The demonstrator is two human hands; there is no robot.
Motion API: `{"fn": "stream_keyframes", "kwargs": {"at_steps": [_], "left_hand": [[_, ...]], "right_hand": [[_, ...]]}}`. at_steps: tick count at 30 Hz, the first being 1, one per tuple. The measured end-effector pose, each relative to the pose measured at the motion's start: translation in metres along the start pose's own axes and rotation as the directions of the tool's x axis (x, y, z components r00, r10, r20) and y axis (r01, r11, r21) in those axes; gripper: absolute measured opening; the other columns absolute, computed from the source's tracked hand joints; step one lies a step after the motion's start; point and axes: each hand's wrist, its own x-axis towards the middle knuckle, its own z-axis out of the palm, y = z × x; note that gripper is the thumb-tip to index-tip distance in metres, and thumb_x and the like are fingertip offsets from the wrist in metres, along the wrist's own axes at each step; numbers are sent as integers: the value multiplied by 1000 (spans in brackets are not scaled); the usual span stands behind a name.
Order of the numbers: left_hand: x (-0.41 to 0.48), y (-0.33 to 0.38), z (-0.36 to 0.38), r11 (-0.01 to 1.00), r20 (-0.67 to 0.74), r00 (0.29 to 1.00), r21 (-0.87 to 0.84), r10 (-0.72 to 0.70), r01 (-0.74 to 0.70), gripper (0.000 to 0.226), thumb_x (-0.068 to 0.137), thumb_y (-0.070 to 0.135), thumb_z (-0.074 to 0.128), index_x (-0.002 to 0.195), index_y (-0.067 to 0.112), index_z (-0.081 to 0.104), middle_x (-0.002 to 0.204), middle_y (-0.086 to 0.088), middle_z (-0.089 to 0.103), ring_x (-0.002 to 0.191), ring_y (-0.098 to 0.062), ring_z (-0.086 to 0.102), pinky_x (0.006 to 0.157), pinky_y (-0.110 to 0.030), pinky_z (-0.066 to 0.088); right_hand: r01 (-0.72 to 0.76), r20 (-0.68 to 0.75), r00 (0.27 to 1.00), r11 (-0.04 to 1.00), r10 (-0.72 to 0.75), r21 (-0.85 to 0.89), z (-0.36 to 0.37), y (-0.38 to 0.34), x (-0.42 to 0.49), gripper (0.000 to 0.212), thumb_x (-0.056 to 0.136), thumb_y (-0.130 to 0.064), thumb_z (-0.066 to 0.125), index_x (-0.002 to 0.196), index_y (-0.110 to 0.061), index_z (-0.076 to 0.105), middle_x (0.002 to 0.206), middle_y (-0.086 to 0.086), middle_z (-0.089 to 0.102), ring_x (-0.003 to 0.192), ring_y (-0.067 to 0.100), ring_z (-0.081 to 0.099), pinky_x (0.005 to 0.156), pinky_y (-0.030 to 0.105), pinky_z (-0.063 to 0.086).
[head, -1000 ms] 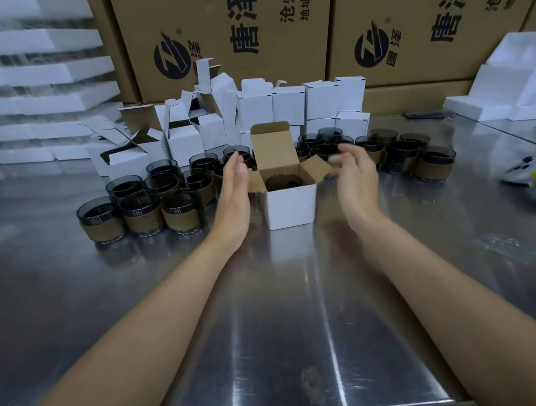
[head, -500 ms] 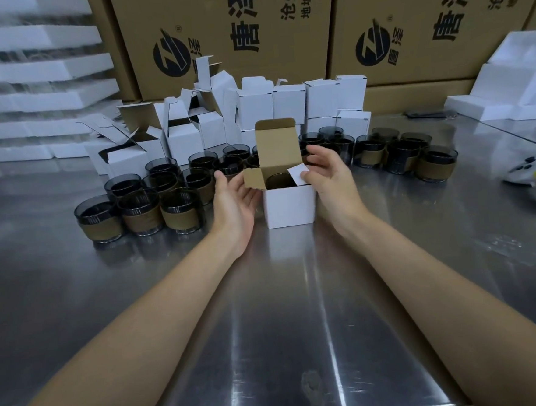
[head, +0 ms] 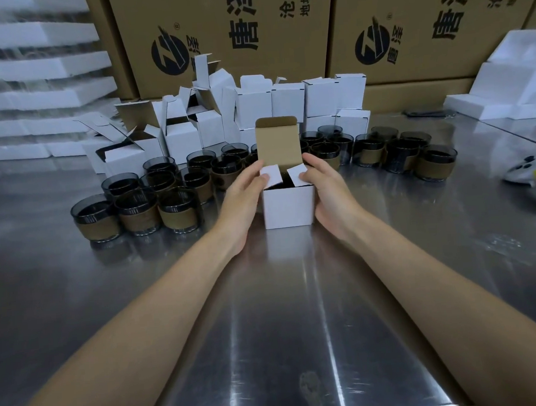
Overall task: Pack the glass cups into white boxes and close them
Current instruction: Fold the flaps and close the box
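A small white cardboard box (head: 287, 206) is held on the shiny steel table (head: 267, 298) by both hands. The left hand (head: 244, 195) is wrapped round its left side, and the little left flap (head: 271, 175) is pushed down by the thumb. The right hand (head: 329, 189) is wrapped round the right side, and the little right flap (head: 297, 174) is pushed down the same way. So each hand is closed on the box. The big brown lid flap (head: 277, 145) is standing straight up at the back.

To do this step well, both little flaps should be pressed flat first, so that they lie level. Then the lid should be folded forward and its tongue tucked in at the front. The box should be held steady but not squeezed hard, or its walls could be bent.

A dark glass cup (head: 286, 182) can just be seen inside, in the gap between the two little flaps. It sits below the thumbs and between the two palms. More brown-banded glass cups (head: 137, 208) and open white boxes (head: 253, 105) are set behind.
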Motion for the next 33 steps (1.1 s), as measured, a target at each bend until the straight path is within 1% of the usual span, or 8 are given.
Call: {"fn": "stream_keyframes", "kwargs": {"at_steps": [6, 10, 13, 18, 21, 25, 29, 33], "left_hand": [[5, 0, 1, 999, -50, 998, -24, 41, -42, 67, 93, 3, 48, 153, 21, 23, 119, 24, 61, 122, -7, 55, 108, -34, 41], [1, 3, 1, 996, -36, 995, -9, 89, -89, 46, 91, 1, 48, 131, 23, 55, 120, 7, 65, 113, -16, 60, 91, -31, 48], [-1, 3, 1, 998, -69, 996, 29, 63, -61, 25, 96, 8, 49, 112, 20, 63, 121, 5, 64, 114, -23, 61, 95, -40, 48], [0, 6, -2, 998, -46, 998, 26, 50, -49, 26, 95, 6, 41, 95, 16, 65, 128, 7, 61, 120, -22, 57, 107, -50, 42], [1, 5, -7, 998, 19, 998, 23, 57, -58, 19, 96, 22, 47, 99, 17, 65, 130, 6, 60, 122, -20, 55, 108, -51, 40], [-3, -4, -16, 952, 253, 953, 209, 166, -222, 34, 88, 35, 56, 118, 22, 48, 145, 10, 39, 122, 5, 46, 106, -30, 40], [-3, -8, -18, 918, 299, 935, 282, 192, -279, 38, 95, 27, 60, 127, 23, 41, 148, 10, 31, 135, -6, 37, 113, -34, 35], [-7, -7, -14, 917, 243, 948, 289, 207, -275, 33, 95, 42, 52, 126, 33, 41, 139, 5, 44, 125, -11, 49, 106, -38, 43]], "right_hand": [[-18, 1, 1000, 999, 18, 34, 1, 2, 1, 47, 93, 0, 46, 136, -18, 48, 121, 2, 67, 111, 17, 64, 91, 30, 51], [-4, 29, 1000, 996, 2, 84, 3, 0, -1, 45, 92, 4, 44, 130, -17, 55, 121, 8, 67, 106, 21, 64, 93, 35, 50], [-3, 29, 1000, 999, 2, 49, 4, -3, -6, 28, 95, -4, 46, 115, -16, 63, 111, 10, 65, 97, 20, 60, 88, 33, 48], [-59, 30, 998, 993, 56, 105, 3, -4, -10, 28, 97, -13, 38, 112, -8, 61, 113, 15, 62, 108, 27, 56, 101, 43, 44], [-24, 106, 994, 998, 17, 61, 2, -3, -10, 31, 84, -33, 54, 106, -12, 61, 106, 8, 61, 104, 22, 56, 95, 38, 45], [102, 262, 964, 975, -47, -199, -10, 6, -8, 44, 77, -36, 65, 118, -26, 52, 123, 4, 55, 107, 16, 58, 99, 37, 45], [214, 285, 952, 902, -108, -374, -14, 7, -10, 51, 77, -39, 69, 124, -32, 51, 123, -4, 57, 108, 7, 59, 91, 24, 48], [285, 259, 947, 874, -193, -393, -10, 7, -13, 42, 91, -35, 64, 129, -23, 51, 117, -10, 59, 97, -3, 60, 77, 11, 47]]}}
